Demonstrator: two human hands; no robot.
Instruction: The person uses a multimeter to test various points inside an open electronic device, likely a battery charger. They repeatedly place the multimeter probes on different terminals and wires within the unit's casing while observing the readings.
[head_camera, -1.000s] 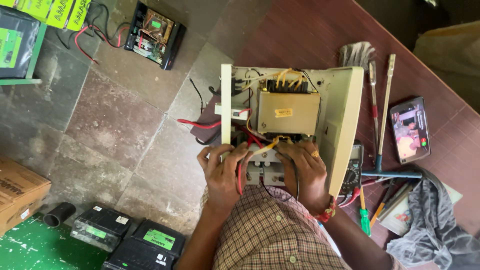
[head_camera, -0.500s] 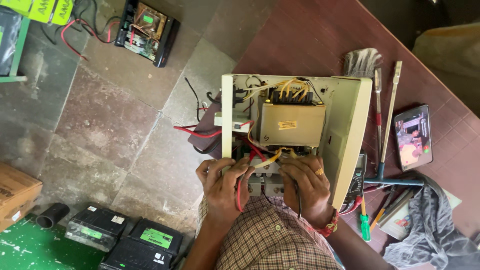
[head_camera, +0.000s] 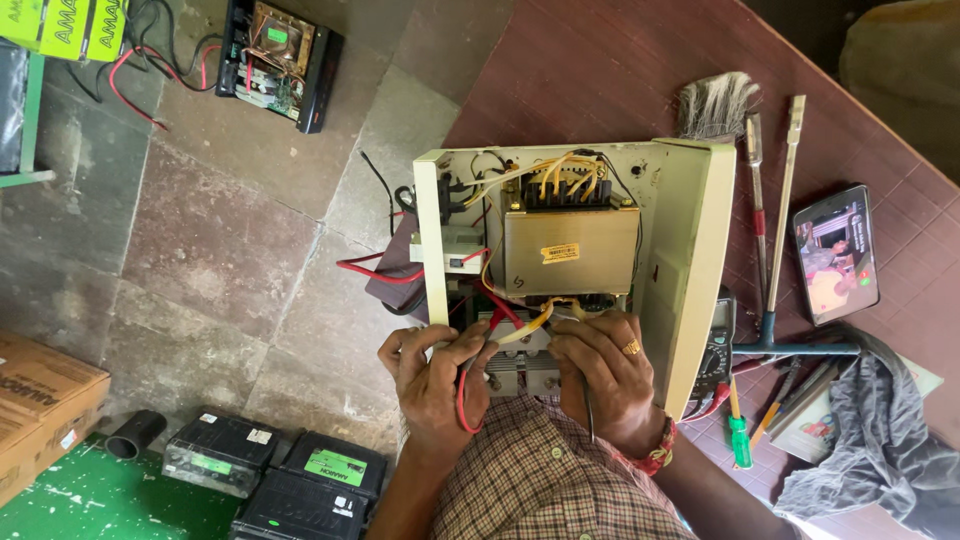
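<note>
An opened cream-coloured metal case (head_camera: 690, 260) lies on a dark red table (head_camera: 600, 80). Inside it sit a brass-coloured transformer (head_camera: 570, 250) and bundles of yellow, red and black wires. My left hand (head_camera: 432, 380) is at the near edge of the case, its fingers pinching a red wire (head_camera: 463, 400) that loops down below it. My right hand (head_camera: 605, 375), with a ring on one finger, is closed around wires next to a yellow-sleeved wire (head_camera: 528, 325) at the heat sink (head_camera: 518, 368). A black wire hangs down from it.
On the table right of the case lie a brush (head_camera: 715, 105), screwdrivers (head_camera: 757, 200), a phone with a lit screen (head_camera: 835, 255), a multimeter (head_camera: 715, 355) and a grey cloth (head_camera: 880, 440). On the stone floor stand black batteries (head_camera: 300, 480), a cardboard box (head_camera: 40, 405) and another opened unit (head_camera: 278, 60).
The view has shifted, so the case sits lower in the frame. Both hands stay at the near edge of the case, working the wires with small finger movements.
</note>
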